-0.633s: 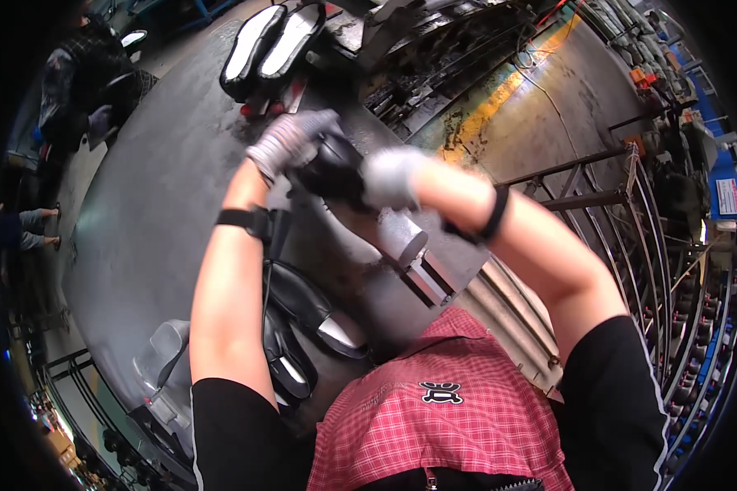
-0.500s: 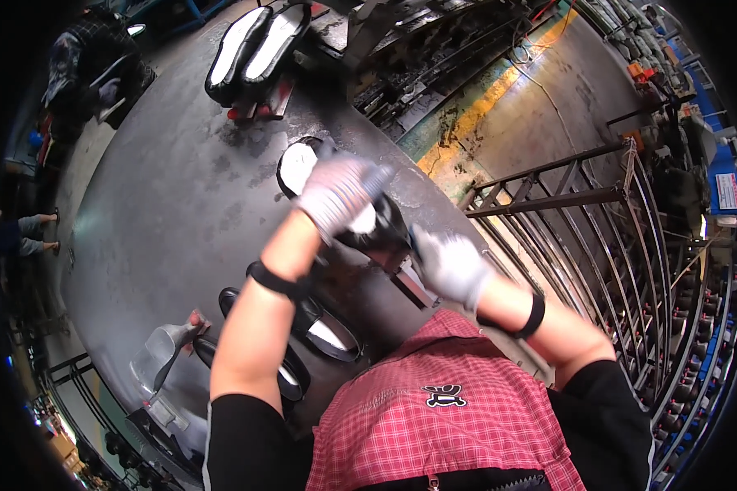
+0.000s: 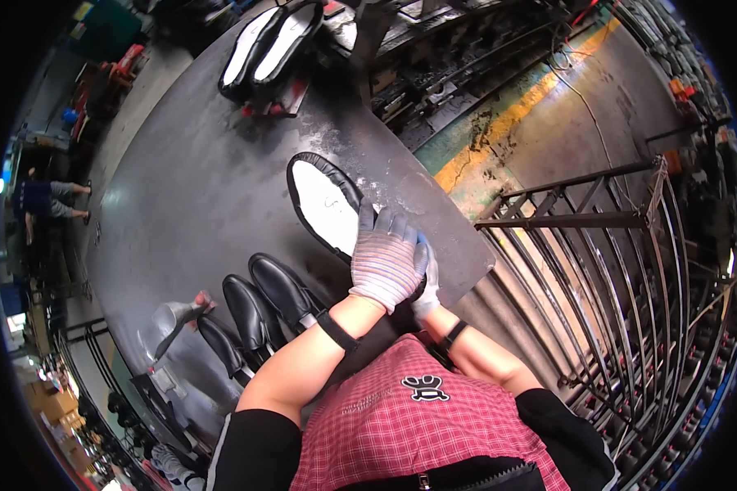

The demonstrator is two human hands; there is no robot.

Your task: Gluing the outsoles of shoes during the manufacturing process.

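Observation:
A black shoe upper (image 3: 323, 196) lies sole up, its white insole board showing, with the toe pointing away from me. My left hand (image 3: 387, 255), in a striped grey-palmed knit glove, is laid over its heel end, fingers bent around the edge. Close against it on the right, my right hand (image 3: 428, 282) is also gloved and closed at the heel; its fingers are mostly hidden behind the left hand. What the right hand grips there cannot be made out. Left of my forearm, several black shoes (image 3: 250, 307) stand upright in a row.
Under the shoes is a dark metal table (image 3: 172, 188). Two more sole-up shoes (image 3: 258, 53) sit at its far side, near dark machinery (image 3: 418, 78). A metal rack (image 3: 573, 219) stands right. At the left edge is a grey curved metal piece (image 3: 168, 323). Farther left is a person (image 3: 37, 196).
My left hand has come down from above the middle of the shoe to its heel. My right hand has drawn in beside it. The view has shifted, uncovering the upright shoes.

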